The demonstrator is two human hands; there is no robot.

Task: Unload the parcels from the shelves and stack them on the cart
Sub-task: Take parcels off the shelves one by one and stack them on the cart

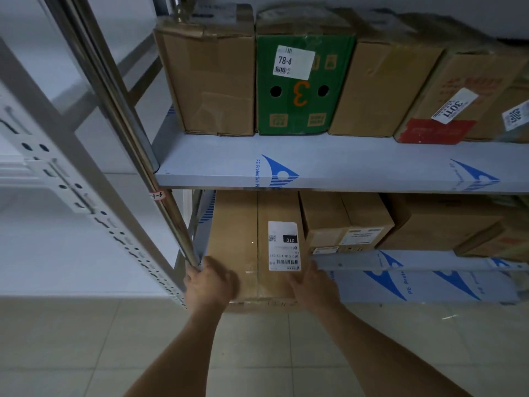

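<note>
A long brown cardboard parcel (252, 239) with a white shipping label lies at the left end of the lower shelf (400, 262), its front end sticking out past the shelf edge. My left hand (210, 285) grips its front left corner. My right hand (310, 285) grips its front right corner just below the label. More brown parcels (347, 222) sit to its right on the same shelf. The upper shelf (343, 164) carries a brown box (211, 81), a green box (300, 87) marked 3, and other brown boxes (380, 90). No cart is in view.
A steel upright post (137, 133) runs down just left of my left hand. A perforated white shelving rail (71, 181) stands further left. Beige floor tiles (86, 353) lie below me.
</note>
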